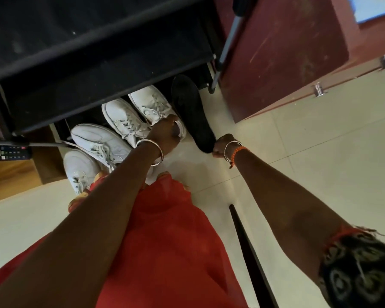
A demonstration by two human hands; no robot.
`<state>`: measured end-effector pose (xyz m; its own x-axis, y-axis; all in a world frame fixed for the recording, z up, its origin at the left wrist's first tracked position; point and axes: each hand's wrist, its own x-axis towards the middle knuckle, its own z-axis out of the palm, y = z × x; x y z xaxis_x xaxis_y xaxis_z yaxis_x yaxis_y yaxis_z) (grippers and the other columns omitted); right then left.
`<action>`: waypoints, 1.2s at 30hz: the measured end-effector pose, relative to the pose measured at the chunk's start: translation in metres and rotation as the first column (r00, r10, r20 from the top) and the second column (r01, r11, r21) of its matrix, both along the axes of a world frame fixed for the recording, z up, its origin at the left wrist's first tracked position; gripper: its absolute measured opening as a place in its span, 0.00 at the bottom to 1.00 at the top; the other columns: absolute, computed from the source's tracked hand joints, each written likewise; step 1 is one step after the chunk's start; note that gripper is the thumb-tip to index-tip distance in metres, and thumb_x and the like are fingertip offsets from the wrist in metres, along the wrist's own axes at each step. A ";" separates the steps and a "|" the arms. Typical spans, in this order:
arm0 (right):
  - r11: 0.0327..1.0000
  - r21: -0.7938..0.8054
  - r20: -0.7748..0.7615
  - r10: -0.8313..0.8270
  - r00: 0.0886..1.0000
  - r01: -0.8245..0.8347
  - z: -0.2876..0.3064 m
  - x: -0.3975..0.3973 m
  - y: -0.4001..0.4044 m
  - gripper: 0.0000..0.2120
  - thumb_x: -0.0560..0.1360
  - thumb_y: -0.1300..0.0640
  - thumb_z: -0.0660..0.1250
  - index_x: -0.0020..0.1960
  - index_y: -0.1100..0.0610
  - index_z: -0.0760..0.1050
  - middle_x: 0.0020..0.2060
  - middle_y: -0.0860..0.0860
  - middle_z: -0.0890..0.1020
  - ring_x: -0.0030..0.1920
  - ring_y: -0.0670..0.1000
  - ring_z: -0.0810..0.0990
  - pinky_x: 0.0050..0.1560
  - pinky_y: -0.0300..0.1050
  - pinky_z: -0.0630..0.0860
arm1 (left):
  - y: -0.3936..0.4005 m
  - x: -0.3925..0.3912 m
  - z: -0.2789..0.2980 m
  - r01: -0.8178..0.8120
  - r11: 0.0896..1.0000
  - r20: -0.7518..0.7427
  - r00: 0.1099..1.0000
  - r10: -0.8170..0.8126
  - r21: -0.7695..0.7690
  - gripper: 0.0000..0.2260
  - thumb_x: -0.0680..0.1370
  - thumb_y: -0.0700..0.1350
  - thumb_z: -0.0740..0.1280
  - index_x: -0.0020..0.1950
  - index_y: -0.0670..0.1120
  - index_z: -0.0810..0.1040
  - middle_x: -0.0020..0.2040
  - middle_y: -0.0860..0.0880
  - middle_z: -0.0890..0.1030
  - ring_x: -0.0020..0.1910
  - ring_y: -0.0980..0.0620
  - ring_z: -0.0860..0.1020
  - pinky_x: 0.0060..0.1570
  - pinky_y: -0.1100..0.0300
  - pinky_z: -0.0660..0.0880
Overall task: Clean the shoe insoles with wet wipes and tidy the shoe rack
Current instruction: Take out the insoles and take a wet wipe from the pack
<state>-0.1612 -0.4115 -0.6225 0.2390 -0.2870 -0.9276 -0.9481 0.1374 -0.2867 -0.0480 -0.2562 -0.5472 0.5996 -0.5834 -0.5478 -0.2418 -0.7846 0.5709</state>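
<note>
Right hand (222, 146) pinches black insole (190, 112) | left hand (166, 132) grips white sneaker (156, 106) | no legible writing

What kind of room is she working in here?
Probably a home hallway or entry: a black shoe rack, white sneakers lined up on pale floor tiles, and a wooden door beside them.

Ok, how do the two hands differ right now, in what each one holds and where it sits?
The left hand grips the heel opening of the rightmost white sneaker at the foot of the shoe rack. The right hand pinches the near end of the black insole, which points away beside that sneaker. The right wrist has an orange thread; the left does not. Both wrists wear silver bangles.
</note>
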 end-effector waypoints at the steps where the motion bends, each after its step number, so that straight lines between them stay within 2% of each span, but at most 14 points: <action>1: 1.000 -0.005 -0.005 -0.025 1.000 0.025 0.000 -0.003 0.001 0.08 0.77 0.62 0.62 0.56 0.59 0.72 0.44 0.54 0.76 0.42 0.50 0.77 0.28 0.32 0.75 | 0.001 0.001 0.002 -0.020 1.000 0.012 1.000 0.021 -0.001 0.21 0.75 0.32 0.61 0.68 0.36 0.67 0.60 0.36 0.76 0.59 0.41 0.75 0.55 0.58 0.68; 2: 0.993 0.003 -0.017 -0.122 0.992 0.122 0.001 -0.004 0.002 0.06 0.78 0.58 0.61 0.53 0.59 0.73 0.45 0.53 0.76 0.44 0.51 0.78 0.33 0.33 0.74 | 0.001 0.002 0.005 -0.047 0.999 0.017 0.999 0.047 -0.007 0.20 0.75 0.33 0.61 0.67 0.37 0.67 0.59 0.37 0.76 0.56 0.41 0.76 0.52 0.59 0.69; 4: 0.952 -0.110 -0.006 0.286 0.958 -0.285 -0.005 -0.012 0.005 0.11 0.80 0.52 0.57 0.52 0.58 0.74 0.48 0.52 0.79 0.50 0.52 0.80 0.44 0.37 0.71 | 0.003 0.004 0.014 -0.077 0.997 0.009 0.997 0.077 -0.010 0.18 0.75 0.34 0.60 0.65 0.38 0.69 0.58 0.37 0.77 0.53 0.42 0.76 0.51 0.59 0.69; 9: 0.999 0.012 0.117 -0.052 0.992 0.051 0.056 0.004 0.003 0.05 0.75 0.67 0.64 0.47 0.59 0.71 0.49 0.58 0.77 0.44 0.53 0.79 0.43 0.42 0.78 | 0.004 0.012 0.051 -0.148 0.987 0.044 0.988 0.151 -0.070 0.19 0.72 0.32 0.60 0.62 0.38 0.74 0.59 0.41 0.78 0.59 0.45 0.75 0.50 0.69 0.65; 13: 0.997 -0.069 0.301 -0.010 0.954 0.032 0.122 0.027 0.021 0.11 0.72 0.72 0.65 0.37 0.58 0.72 0.36 0.57 0.78 0.32 0.51 0.77 0.31 0.39 0.78 | 0.011 0.012 0.100 -0.277 0.930 0.068 0.951 0.301 -0.241 0.17 0.72 0.28 0.59 0.58 0.39 0.75 0.55 0.43 0.79 0.56 0.47 0.77 0.50 0.67 0.69; 16: 0.995 -0.097 0.471 0.068 0.879 -0.025 0.189 0.043 0.048 0.08 0.71 0.73 0.64 0.39 0.61 0.74 0.39 0.59 0.79 0.32 0.50 0.77 0.36 0.42 0.78 | 0.032 0.009 0.144 -0.313 0.867 0.135 0.911 0.390 -0.388 0.17 0.71 0.28 0.60 0.55 0.42 0.77 0.51 0.48 0.79 0.54 0.49 0.78 0.55 0.61 0.72; 19: 0.972 -0.227 0.686 0.207 0.698 -0.065 0.252 0.045 0.080 0.09 0.71 0.72 0.62 0.44 0.61 0.77 0.36 0.56 0.80 0.33 0.48 0.78 0.37 0.42 0.78 | 0.069 0.004 0.194 -0.265 0.799 0.308 0.821 0.481 -0.540 0.19 0.68 0.27 0.57 0.51 0.43 0.79 0.51 0.47 0.79 0.53 0.48 0.78 0.55 0.60 0.72; 21: 0.889 -0.456 0.785 0.421 0.453 -0.037 0.298 0.046 0.108 0.12 0.69 0.72 0.61 0.41 0.57 0.78 0.34 0.49 0.80 0.34 0.41 0.77 0.39 0.35 0.75 | 0.105 0.004 0.233 -0.160 0.797 0.558 0.634 0.535 -0.582 0.20 0.66 0.28 0.57 0.51 0.41 0.79 0.52 0.45 0.78 0.52 0.50 0.75 0.54 0.64 0.69; 24: 0.655 -0.751 0.660 0.748 0.076 0.079 0.356 0.057 0.141 0.13 0.69 0.71 0.62 0.46 0.58 0.78 0.41 0.48 0.79 0.43 0.41 0.76 0.45 0.31 0.70 | 0.151 0.013 0.288 -0.186 0.779 0.721 0.298 0.625 -0.598 0.21 0.66 0.29 0.58 0.56 0.41 0.76 0.57 0.43 0.76 0.58 0.48 0.72 0.58 0.61 0.67; 27: 0.573 -0.805 0.567 0.819 -0.087 0.152 0.383 0.087 0.172 0.12 0.72 0.67 0.64 0.54 0.60 0.76 0.50 0.52 0.78 0.53 0.49 0.74 0.52 0.37 0.71 | 0.182 0.040 0.316 -0.275 0.790 0.766 0.213 0.606 -0.548 0.27 0.68 0.28 0.58 0.68 0.40 0.69 0.67 0.42 0.70 0.70 0.45 0.65 0.69 0.58 0.62; 30: 0.801 -0.569 0.821 0.566 0.073 0.187 0.390 0.125 0.208 0.08 0.73 0.62 0.68 0.51 0.60 0.75 0.43 0.52 0.79 0.43 0.48 0.77 0.48 0.38 0.74 | 0.198 0.068 0.322 -0.386 0.853 0.807 0.337 0.485 -0.351 0.32 0.71 0.31 0.60 0.75 0.41 0.57 0.75 0.42 0.59 0.76 0.45 0.53 0.74 0.54 0.53; 32: 0.982 -0.028 0.933 -0.041 0.357 0.186 0.401 0.145 0.225 0.08 0.73 0.58 0.71 0.45 0.59 0.71 0.34 0.52 0.76 0.37 0.50 0.76 0.41 0.46 0.77 | 0.202 0.079 0.316 -0.439 0.889 0.829 0.443 0.342 -0.132 0.35 0.73 0.36 0.63 0.77 0.42 0.50 0.77 0.45 0.53 0.77 0.46 0.47 0.73 0.47 0.47; 34: 0.906 0.395 0.718 -0.408 0.565 0.153 0.409 0.159 0.234 0.11 0.73 0.55 0.70 0.43 0.60 0.70 0.36 0.54 0.74 0.41 0.53 0.77 0.42 0.49 0.78 | 0.207 0.083 0.307 -0.455 0.890 0.811 0.533 0.240 0.036 0.37 0.74 0.42 0.63 0.77 0.44 0.44 0.78 0.48 0.48 0.77 0.46 0.43 0.71 0.38 0.43; 36: 0.879 0.465 0.655 -0.422 0.627 0.107 0.410 0.169 0.239 0.14 0.73 0.51 0.71 0.45 0.60 0.71 0.42 0.56 0.75 0.48 0.56 0.78 0.48 0.51 0.79 | 0.212 0.084 0.296 -0.433 0.893 0.810 0.564 0.163 0.122 0.39 0.75 0.45 0.64 0.77 0.45 0.41 0.78 0.49 0.45 0.76 0.46 0.41 0.70 0.36 0.43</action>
<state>0.0080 -0.1730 -0.2127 0.8351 -0.1475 -0.5300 -0.3585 0.5847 -0.7277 0.0362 -0.0441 -0.2509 0.9759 -0.1939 0.1000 -0.1983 -0.9795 0.0364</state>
